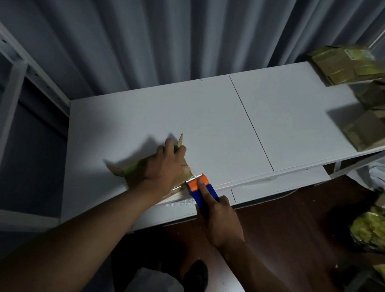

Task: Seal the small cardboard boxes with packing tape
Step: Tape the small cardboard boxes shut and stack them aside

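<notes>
Left hand (165, 164) lies on top of a small box (137, 171) and pushes it down on the table (212, 124). Its fingers bend over the far side of the box and hold it there. One flap (180, 140) sticks up past the fingertips. The box is brown with greenish tape on it. It sits near the front edge of the table, on the left half.

Right hand (223, 219) holds a tape gun (202, 190). The fingers wrap around its blue handle, and one finger lies straight along the top. The tape gun has an orange front with small teeth. That front touches the near right corner of the box, just beside the left wrist.

More boxes (366, 110) sit in a pile at the far right end of the table, well apart from the hands. Some of them have open flaps. They look blurry.

Behind the table hangs a gray curtain (150, 36). A white frame (9, 85) stands on the left. The floor (297, 215) is dark wood. On the floor at the right lies a heap of yellow-green stuff (371, 229), too blurry to tell what it is. A dark shoe (195, 278) shows at the bottom, under the arms.
</notes>
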